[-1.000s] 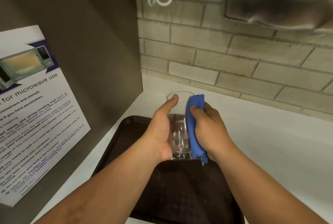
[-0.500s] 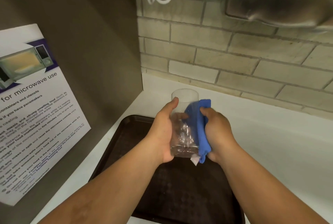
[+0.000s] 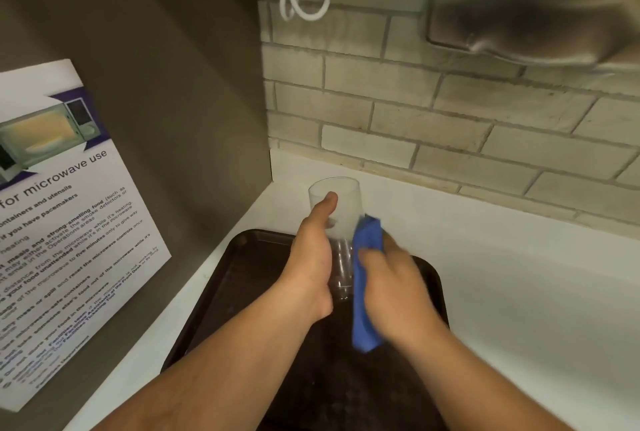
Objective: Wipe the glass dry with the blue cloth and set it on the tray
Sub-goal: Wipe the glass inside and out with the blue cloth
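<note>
Blue cloth (image 3: 364, 278) is mid-wipe in the right hand (image 3: 394, 288), left hand (image 3: 311, 264) wrapped round the glass (image 3: 341, 212) over the tray (image 3: 221, 302), so next it just gets lowered gently.

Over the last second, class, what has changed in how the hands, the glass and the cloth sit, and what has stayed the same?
The right hand has slid the blue cloth down the glass, from near the rim to the lower half. The left hand keeps its grip on the glass, held above the tray. The poster is unchanged.
</note>
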Demonstrator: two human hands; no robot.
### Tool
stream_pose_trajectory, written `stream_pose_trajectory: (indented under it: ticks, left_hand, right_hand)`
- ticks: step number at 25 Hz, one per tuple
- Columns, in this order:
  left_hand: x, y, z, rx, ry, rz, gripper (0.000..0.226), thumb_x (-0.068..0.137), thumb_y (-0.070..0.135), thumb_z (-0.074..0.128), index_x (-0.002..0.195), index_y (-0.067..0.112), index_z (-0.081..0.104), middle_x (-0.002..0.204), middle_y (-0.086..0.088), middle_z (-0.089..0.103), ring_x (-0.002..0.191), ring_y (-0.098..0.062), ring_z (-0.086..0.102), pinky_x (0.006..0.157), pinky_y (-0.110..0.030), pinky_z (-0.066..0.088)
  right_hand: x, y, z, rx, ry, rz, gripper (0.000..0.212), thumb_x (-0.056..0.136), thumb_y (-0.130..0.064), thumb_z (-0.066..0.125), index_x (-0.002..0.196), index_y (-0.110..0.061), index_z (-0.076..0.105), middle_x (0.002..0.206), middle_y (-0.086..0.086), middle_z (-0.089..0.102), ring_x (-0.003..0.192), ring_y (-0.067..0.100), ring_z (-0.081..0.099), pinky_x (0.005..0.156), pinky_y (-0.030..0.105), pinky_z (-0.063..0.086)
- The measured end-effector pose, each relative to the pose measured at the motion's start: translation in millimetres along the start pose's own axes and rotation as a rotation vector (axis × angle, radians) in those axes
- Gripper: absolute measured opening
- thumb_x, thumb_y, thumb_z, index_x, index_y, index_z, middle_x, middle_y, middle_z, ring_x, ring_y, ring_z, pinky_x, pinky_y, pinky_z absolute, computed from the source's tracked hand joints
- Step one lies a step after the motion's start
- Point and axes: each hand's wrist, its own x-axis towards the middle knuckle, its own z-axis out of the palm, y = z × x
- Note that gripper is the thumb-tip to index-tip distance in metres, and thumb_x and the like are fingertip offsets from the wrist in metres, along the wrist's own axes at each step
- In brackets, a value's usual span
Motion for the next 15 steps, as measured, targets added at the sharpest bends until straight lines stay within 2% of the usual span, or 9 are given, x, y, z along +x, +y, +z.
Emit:
stream_pose_trajectory:
  ticks: [2,3,4,6,8,11,12,14,15]
  left_hand:
    - [1,0,0,0.025,0.030,0.012,0.059,0.089,0.060,0.068,0.126,0.013,0.069,0.104,-0.017,0.080,0.099,-0.033,0.077,0.088,-0.045,0.061]
    - [1,-4,0,0.045,0.017,0.010,0.060,0.090,0.061,0.066,0.125,0.013,0.072,0.108,-0.017,0.080,0.104,-0.033,0.076,0.095,-0.046,0.058]
    - [0,-6,0,0.063,-0.011,-0.001,0.060,0.090,0.064,0.064,0.122,0.015,0.075,0.109,-0.017,0.081,0.104,-0.032,0.077,0.097,-0.046,0.058]
    - [-3,-9,-2,0.030,-0.073,-0.042,0.064,0.091,0.070,0.059,0.119,0.016,0.078,0.109,-0.018,0.082,0.102,-0.034,0.079,0.096,-0.049,0.059]
    - [1,-8,-8,-0.012,-0.132,-0.061,0.067,0.092,0.069,0.058,0.119,0.010,0.073,0.107,-0.017,0.082,0.098,-0.037,0.079,0.094,-0.054,0.061]
    - [5,-1,-16,-0.039,-0.234,-0.072,0.059,0.081,0.060,0.071,0.109,0.009,0.071,0.094,-0.018,0.079,0.085,-0.035,0.078,0.080,-0.048,0.064]
    - [4,0,-17,-0.037,-0.259,-0.080,0.065,0.077,0.061,0.074,0.113,0.007,0.073,0.100,-0.021,0.079,0.088,-0.036,0.077,0.083,-0.049,0.064]
    - [2,-2,-17,-0.024,-0.274,-0.092,0.077,0.073,0.064,0.076,0.123,0.006,0.076,0.124,-0.028,0.074,0.105,-0.039,0.073,0.100,-0.055,0.057]
    - [3,-4,-18,-0.019,-0.272,-0.090,0.078,0.070,0.065,0.077,0.122,0.008,0.077,0.126,-0.027,0.074,0.107,-0.039,0.073,0.103,-0.056,0.054]
  right_hand:
    - [-22,5,17,-0.170,0.003,-0.212,0.040,0.101,-0.027,0.041,0.140,-0.018,0.047,0.122,0.002,0.063,0.106,0.014,0.064,0.090,0.023,0.054]
    - [-16,5,17,-0.191,0.051,-0.280,0.048,0.101,-0.028,0.040,0.147,-0.016,0.038,0.130,0.003,0.059,0.114,0.015,0.062,0.095,0.026,0.054]
    - [-3,-3,13,-0.154,0.083,-0.265,0.045,0.102,-0.028,0.040,0.145,-0.016,0.040,0.128,0.003,0.059,0.112,0.015,0.062,0.092,0.024,0.053]
    - [25,-19,-2,0.014,0.093,-0.139,0.020,0.103,-0.025,0.041,0.115,-0.021,0.056,0.104,-0.001,0.065,0.095,0.014,0.063,0.075,0.018,0.046]
    - [42,-26,-16,0.128,0.114,-0.009,0.023,0.103,-0.026,0.041,0.086,-0.022,0.057,0.082,0.001,0.063,0.081,0.020,0.061,0.068,0.027,0.044]
    - [45,-21,-18,0.242,0.106,0.076,0.024,0.099,-0.029,0.045,0.087,-0.019,0.063,0.087,0.010,0.069,0.085,0.027,0.067,0.080,0.043,0.051]
    - [44,-20,-17,0.289,0.092,0.096,0.024,0.097,-0.032,0.046,0.089,-0.018,0.065,0.091,0.013,0.071,0.086,0.029,0.069,0.084,0.046,0.052]
    - [45,-20,-16,0.358,0.089,0.118,0.028,0.090,-0.037,0.049,0.090,-0.015,0.067,0.093,0.023,0.071,0.086,0.033,0.070,0.086,0.051,0.054]
    - [45,-19,-17,0.372,0.095,0.119,0.032,0.086,-0.038,0.050,0.090,-0.012,0.068,0.094,0.026,0.070,0.085,0.035,0.070,0.086,0.053,0.054]
